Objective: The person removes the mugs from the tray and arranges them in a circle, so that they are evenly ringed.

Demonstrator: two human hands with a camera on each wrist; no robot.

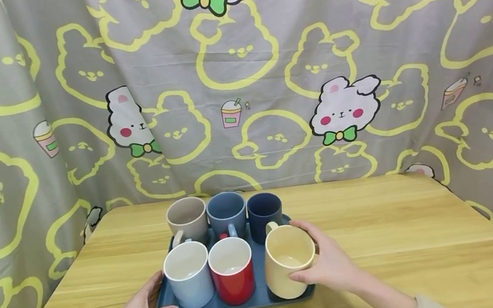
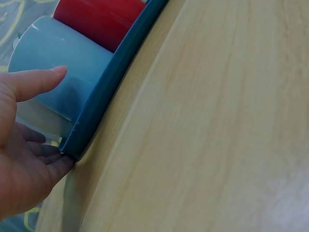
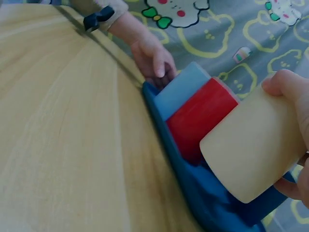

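In the head view my right hand (image 1: 329,260) grips a pale yellow mug (image 1: 280,277) by its side, thumb in front and fingers behind. The mug overlaps the tray's front right part; in the right wrist view it leans, its base close over the tray. My left hand (image 2: 24,164) touches the left end of the blue tray (image 2: 91,121) with its fingertips, thumb extended above the rim. Nearest this hand stands a light blue mug (image 1: 191,282), then a red mug (image 1: 235,280). Behind them are a taupe mug (image 1: 190,229), a blue mug (image 1: 226,215) and a navy mug (image 1: 265,222).
The tray lies on a light wood table (image 1: 404,236). A grey curtain (image 1: 259,85) with yellow outlines and rabbit faces hangs along the table's back and sides. Around the left wrist, a dark band (image 3: 99,18) shows in the right wrist view.
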